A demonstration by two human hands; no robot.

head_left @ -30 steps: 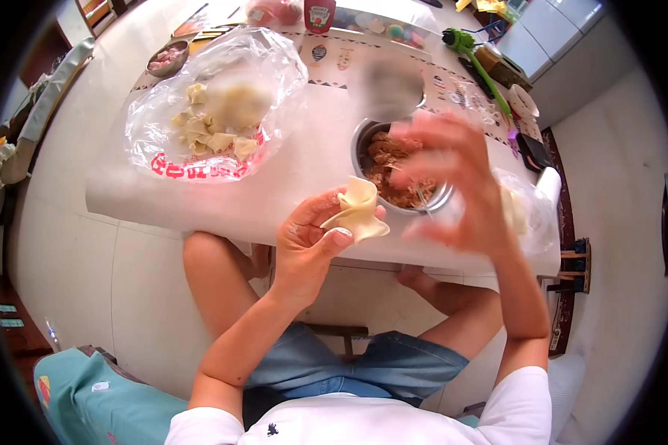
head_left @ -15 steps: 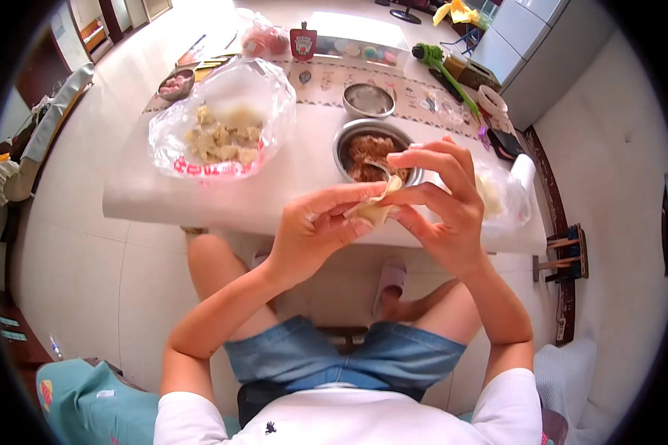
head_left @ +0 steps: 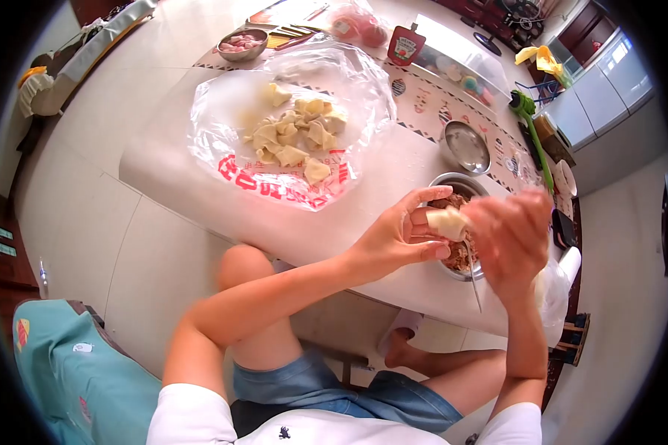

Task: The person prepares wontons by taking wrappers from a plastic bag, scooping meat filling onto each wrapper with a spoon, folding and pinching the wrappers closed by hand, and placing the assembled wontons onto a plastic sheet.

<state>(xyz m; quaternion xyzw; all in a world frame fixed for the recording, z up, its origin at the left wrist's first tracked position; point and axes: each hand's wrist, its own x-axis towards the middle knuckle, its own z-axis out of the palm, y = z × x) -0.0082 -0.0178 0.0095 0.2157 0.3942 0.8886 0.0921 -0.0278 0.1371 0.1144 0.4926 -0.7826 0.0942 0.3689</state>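
Observation:
A pale folded wonton (head_left: 445, 222) rests in the curled fingers of my left hand (head_left: 402, 236), above the metal bowl (head_left: 456, 178) of meat filling (head_left: 459, 258). My right hand (head_left: 513, 236) is smeared by motion just right of the wonton, partly covering the bowl; its fingers cannot be made out. A thin spoon handle (head_left: 476, 288) sticks out of the bowl toward me. To the left, several finished wontons (head_left: 297, 132) lie on a clear plastic bag (head_left: 223, 137) with red print.
An empty-looking metal bowl (head_left: 467, 147) stands behind the filling. Farther back are a ketchup pouch (head_left: 406, 46), a bowl of pink meat (head_left: 243, 44) and a clear box (head_left: 460, 59). At the right are a green-handled brush (head_left: 534, 133) and a plastic bag (head_left: 553, 293).
The view has turned left, so the table appears shifted right. Both hands held the wonton between them; now it is in my left hand and my right hand has moved away from it.

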